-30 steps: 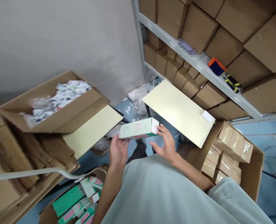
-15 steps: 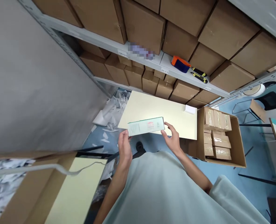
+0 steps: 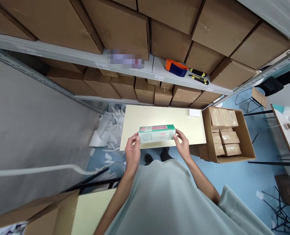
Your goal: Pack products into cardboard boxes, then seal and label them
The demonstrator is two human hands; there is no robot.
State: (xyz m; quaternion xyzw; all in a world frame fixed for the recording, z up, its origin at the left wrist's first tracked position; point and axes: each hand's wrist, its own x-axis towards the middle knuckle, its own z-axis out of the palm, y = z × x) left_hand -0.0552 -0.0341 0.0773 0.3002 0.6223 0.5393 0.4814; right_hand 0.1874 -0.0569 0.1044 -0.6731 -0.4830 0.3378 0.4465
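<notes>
Between my two hands is a long, narrow product box [image 3: 157, 134], white on the side facing me and green with a pink picture on its top. My left hand [image 3: 132, 150] grips its left end, thumb in front and fingers behind. At the right end my right hand [image 3: 183, 146] pinches the corner the same way. The box is held up over the near edge of a pale yellow table [image 3: 137, 114]. A small stack of white paper [image 3: 194, 113] lies at the table's back right.
A large open carton [image 3: 249, 143] with several taped boxes stands right of the table. Shelving [image 3: 130, 67] with brown cartons, an orange-blue item [image 3: 176, 68] and yellow-black cutters [image 3: 199, 79] rises behind. Crumpled white paper [image 3: 105, 127] lies left; a white cable [image 3: 61, 167] hangs at lower left.
Both hands have tipped the product box so its green top now shows, and it sits more level. My view has turned, bringing the shelf and table straighter.
</notes>
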